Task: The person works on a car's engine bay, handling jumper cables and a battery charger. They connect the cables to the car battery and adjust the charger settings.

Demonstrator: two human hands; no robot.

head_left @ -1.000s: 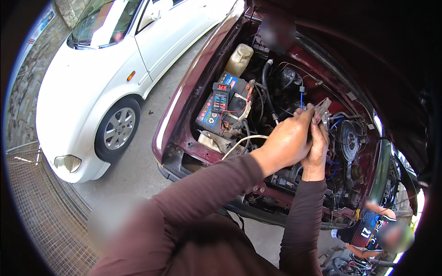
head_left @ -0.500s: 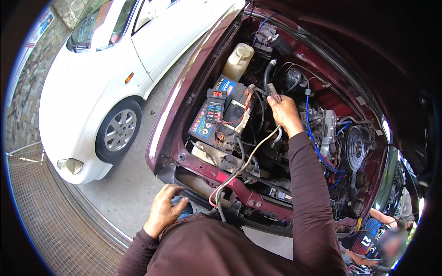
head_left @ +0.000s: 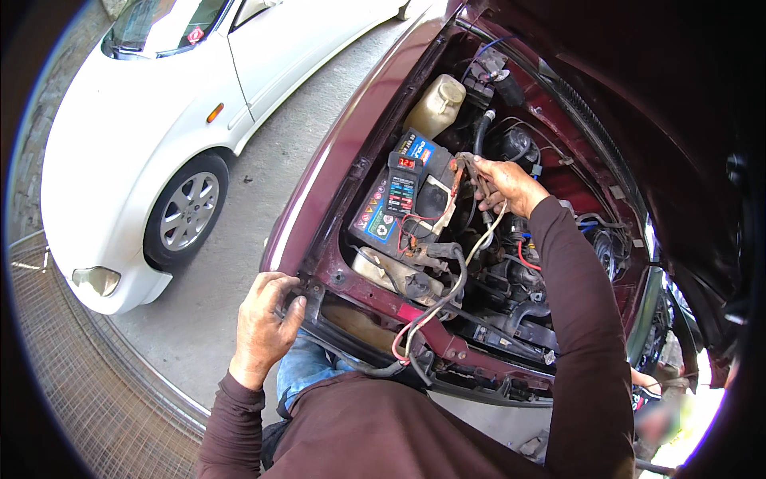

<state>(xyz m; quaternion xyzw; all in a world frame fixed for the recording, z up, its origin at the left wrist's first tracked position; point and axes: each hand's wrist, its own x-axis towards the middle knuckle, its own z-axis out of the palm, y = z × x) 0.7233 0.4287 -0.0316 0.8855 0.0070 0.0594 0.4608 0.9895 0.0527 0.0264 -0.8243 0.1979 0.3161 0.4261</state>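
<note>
By the look of it, careful work at the battery (head_left: 432, 174), just off the middle of the view toward 1 o'clock. Right hand (head_left: 511, 188) at 2 o'clock, thumb and fingers curled tight round a metal clamp (head_left: 467, 164), right at the battery's 2 o'clock corner, next to an orange-red lead (head_left: 455, 185). Bite on the post: too hidden to tell. Left hand (head_left: 267, 323) at 8 o'clock, thumb and fingers apart, nothing in its grip, by the front corner of the dark red car (head_left: 327, 275); touching it or not, cannot tell. To do this well, best hold only the clamp's handles and keep skin off the bare metal. Go slow, with no hard twist. Avoid bumping other metal close by. Leave some slack in the pale cable (head_left: 492, 226), running from the right hand toward 7 o'clock. Mind the small tester (head_left: 404, 188) on top of the battery, very easy to knock. Keep the right sleeve (head_left: 586, 287) clear of the engine parts (head_left: 523, 315) at 4 o'clock.
</note>
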